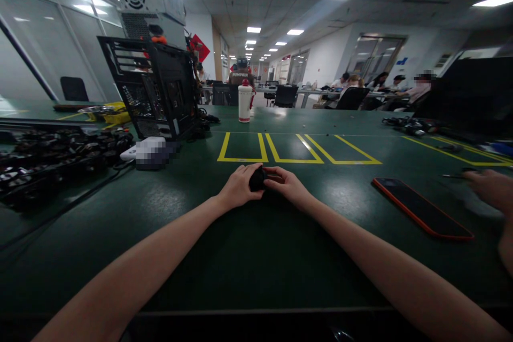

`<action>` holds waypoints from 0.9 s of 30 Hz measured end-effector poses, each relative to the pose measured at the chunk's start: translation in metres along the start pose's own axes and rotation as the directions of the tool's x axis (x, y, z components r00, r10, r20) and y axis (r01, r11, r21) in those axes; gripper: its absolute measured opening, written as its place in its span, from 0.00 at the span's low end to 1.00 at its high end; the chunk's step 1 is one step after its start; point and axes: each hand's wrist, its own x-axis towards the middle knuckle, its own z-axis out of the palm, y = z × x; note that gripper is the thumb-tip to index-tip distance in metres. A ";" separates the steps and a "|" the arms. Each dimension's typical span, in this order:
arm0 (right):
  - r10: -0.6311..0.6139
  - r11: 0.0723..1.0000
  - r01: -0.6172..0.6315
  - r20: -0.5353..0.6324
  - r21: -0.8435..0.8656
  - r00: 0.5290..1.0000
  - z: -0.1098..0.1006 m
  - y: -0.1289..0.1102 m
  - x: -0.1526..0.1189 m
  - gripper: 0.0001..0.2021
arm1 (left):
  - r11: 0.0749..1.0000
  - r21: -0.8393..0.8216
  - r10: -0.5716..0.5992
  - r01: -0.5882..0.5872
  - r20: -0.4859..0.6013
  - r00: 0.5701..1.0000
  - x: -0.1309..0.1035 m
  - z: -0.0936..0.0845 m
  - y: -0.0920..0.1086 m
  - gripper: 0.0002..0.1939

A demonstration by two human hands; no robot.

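Observation:
Between my two hands, just in front of the yellow tape outlines, is a small rounded black object [256,178]; its kind is not clear. My left hand [239,186] curls round it from the left, fingers over the top and thumb along the near side. From the right, the fingertips of my right hand [285,184] pinch at its edge. Fingers cover much of the object. The green table [224,256] lies under both hands.
An open black computer case [160,91] stands at the left, behind a heap of dark parts [52,160]. A white tumbler [245,102] stands beyond the yellow tape [240,160]. To the right lies an orange-edged phone [420,207]; another person's hand [491,189] is beside it.

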 end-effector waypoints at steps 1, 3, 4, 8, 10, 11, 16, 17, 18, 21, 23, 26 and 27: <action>-0.002 1.000 0.002 0.002 0.000 1.000 0.000 0.000 -0.001 0.18 | 1.000 -0.003 0.003 -0.003 0.003 1.000 0.000 0.000 0.000 0.32; -0.025 1.000 0.025 -0.004 0.001 1.000 0.000 0.000 -0.002 0.18 | 1.000 -0.009 0.004 -0.004 0.004 1.000 0.000 -0.001 0.001 0.33; -0.034 0.999 0.034 -0.008 0.009 0.999 0.000 0.001 -0.002 0.18 | 1.000 -0.010 0.003 -0.003 0.003 1.000 0.000 -0.001 0.001 0.33; -0.025 0.998 0.026 -0.020 0.052 0.999 0.001 0.003 -0.001 0.14 | 1.000 -0.016 -0.002 0.002 -0.006 1.000 0.000 -0.002 0.001 0.32; -0.028 0.999 0.030 -0.042 0.044 0.999 0.001 0.004 0.001 0.13 | 1.000 -0.018 -0.002 0.002 -0.006 1.000 0.000 -0.002 0.002 0.32; -0.036 0.999 0.038 -0.048 0.030 0.998 0.001 0.004 0.001 0.14 | 1.000 -0.018 -0.003 0.003 -0.005 1.000 0.000 -0.002 0.002 0.32; -0.033 0.999 0.034 0.006 -0.032 0.999 -0.002 0.004 0.001 0.20 | 1.000 -0.028 -0.009 0.009 0.010 1.000 0.000 -0.003 0.002 0.32; -0.032 0.999 0.032 0.019 -0.032 0.999 -0.003 0.004 0.001 0.20 | 1.000 -0.028 -0.008 0.008 0.010 1.000 0.000 -0.003 0.002 0.32; -0.035 0.999 0.036 0.025 -0.025 0.999 -0.003 0.004 0.000 0.20 | 1.000 -0.026 -0.006 0.006 0.010 1.000 0.000 -0.003 0.002 0.32; -0.053 0.998 0.052 0.025 0.025 0.998 -0.002 0.004 -0.001 0.18 | 1.000 -0.020 -0.004 0.004 0.004 1.000 0.000 -0.002 0.002 0.32; -0.047 0.998 0.047 0.002 0.044 0.999 0.000 0.004 -0.001 0.15 | 1.000 -0.021 -0.005 0.005 0.000 1.000 0.001 -0.001 0.001 0.32; -0.042 0.998 0.044 -0.047 0.035 0.998 0.002 0.006 0.001 0.12 | 1.000 -0.023 -0.004 0.004 -0.007 1.000 0.001 0.001 0.001 0.31; -0.049 0.998 0.050 -0.060 0.027 0.997 0.002 0.006 0.002 0.12 | 1.000 -0.022 -0.005 0.004 -0.007 1.000 0.001 0.001 0.001 0.31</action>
